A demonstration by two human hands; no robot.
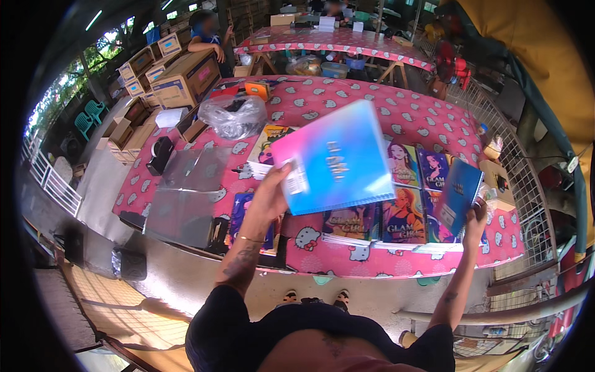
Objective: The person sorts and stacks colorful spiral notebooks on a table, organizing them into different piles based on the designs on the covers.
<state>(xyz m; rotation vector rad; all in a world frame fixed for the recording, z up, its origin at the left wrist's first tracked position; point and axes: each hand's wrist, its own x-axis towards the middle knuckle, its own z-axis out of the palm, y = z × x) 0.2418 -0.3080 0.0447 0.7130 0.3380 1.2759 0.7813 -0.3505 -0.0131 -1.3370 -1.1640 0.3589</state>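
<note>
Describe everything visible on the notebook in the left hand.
The notebook is closed, with a glossy-looking cover that blends from pink to blue. It has metallic-looking lettering mid-cover, a white label near the gripped edge and what looks like coil binding along the lower edge. It is held up, tilted, over the pink table; only the left hand visibly touches it, at its left edge.

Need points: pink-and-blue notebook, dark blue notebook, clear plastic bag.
Pink-and-blue notebook [339, 162]: head view, middle of its cover.
Dark blue notebook [458, 194]: head view, middle of its cover.
Clear plastic bag [234, 123]: head view, its near side.
</note>
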